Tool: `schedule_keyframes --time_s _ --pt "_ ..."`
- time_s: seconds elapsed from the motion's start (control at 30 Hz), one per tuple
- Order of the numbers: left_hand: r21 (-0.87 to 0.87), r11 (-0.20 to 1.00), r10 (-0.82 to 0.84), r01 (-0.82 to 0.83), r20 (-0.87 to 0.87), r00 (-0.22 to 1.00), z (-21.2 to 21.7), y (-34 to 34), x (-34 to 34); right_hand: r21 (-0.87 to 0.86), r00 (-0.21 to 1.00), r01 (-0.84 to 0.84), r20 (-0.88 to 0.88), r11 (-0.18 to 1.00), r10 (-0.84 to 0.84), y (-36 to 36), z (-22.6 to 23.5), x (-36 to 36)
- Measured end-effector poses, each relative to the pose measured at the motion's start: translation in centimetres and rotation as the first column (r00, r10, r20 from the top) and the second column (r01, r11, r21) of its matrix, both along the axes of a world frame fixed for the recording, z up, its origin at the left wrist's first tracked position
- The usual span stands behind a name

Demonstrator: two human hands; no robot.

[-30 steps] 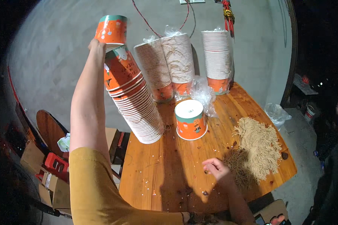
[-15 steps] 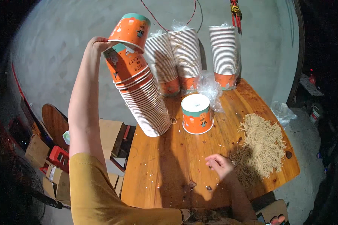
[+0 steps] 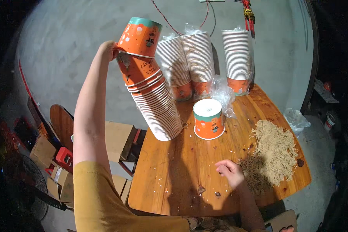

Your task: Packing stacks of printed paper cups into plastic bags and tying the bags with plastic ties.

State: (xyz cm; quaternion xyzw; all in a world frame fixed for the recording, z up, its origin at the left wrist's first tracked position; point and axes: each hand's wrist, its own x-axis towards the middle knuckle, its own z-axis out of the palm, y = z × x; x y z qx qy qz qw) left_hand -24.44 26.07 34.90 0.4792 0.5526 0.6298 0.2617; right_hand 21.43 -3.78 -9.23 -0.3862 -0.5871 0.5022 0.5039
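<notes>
Head cam: lone tub point(image 3: 208, 121) = landmark, upside down on wood table point(image 3: 199, 154), base up. Up & left of it, L hand point(image 3: 111, 50) grips top tub point(image 3: 139, 38) at the L side of its rim, fingers partly hidden. Rim's prob. the handiest hold. Top tub is orange w/ teal band, mouth down over the next one of open stack point(image 3: 158, 108), which stands just L of lone tub. Stack looks tilted, tho lens bend may add to that. All mouth down there, prob. so each tub slips over the one below & saves room.

R hand point(image 3: 232, 174) is nearer the wearer than lone tub, slightly R: half-open, fingers loosely curled, nothing visible in it. Tan cord heap point(image 3: 276, 149) lies beside it, R of lone tub; strands spread toward the wrist.

Containers: behind lone tub, 3 wrapped stacks point(image 3: 236, 50) in clear film, mouth up, orange tub lowest; film prob. keeps 'em together. Contents = nested tubs; can't see inside the uppermost. Crumpled clear plastic point(image 3: 222, 96) sits right behind lone tub. Lone tub's inside hidden, ditto top tub's. Far R of lone tub, off table: clear bag point(image 3: 296, 120) over a container, contents unclear.
</notes>
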Motion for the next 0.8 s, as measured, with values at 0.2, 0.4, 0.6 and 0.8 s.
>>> schedule_keyframes --time_s 0.2,0.4,0.6,0.8 --pt "-0.060 0.993 -0.092 0.100 0.127 0.988 -4.0 -0.8 6.2 -0.056 0.995 0.076 0.063 0.996 -0.072 0.1 -0.2 0.9" --pt "-0.193 0.979 -0.044 0.058 0.077 0.996 -2.8 -2.5 1.6 -0.044 0.999 0.013 0.053 0.999 -0.010 0.0 0.0 0.0" --pt "-0.064 0.991 -0.112 0.116 0.061 0.992 -9.9 -2.7 3.0 -0.032 0.997 0.018 0.070 0.999 -0.016 0.1 0.2 0.0" --pt "0.150 0.988 -0.026 0.033 -0.048 0.998 -16.9 -6.1 10.0 -0.053 0.992 0.046 0.123 0.998 -0.039 -0.1 0.7 0.4"
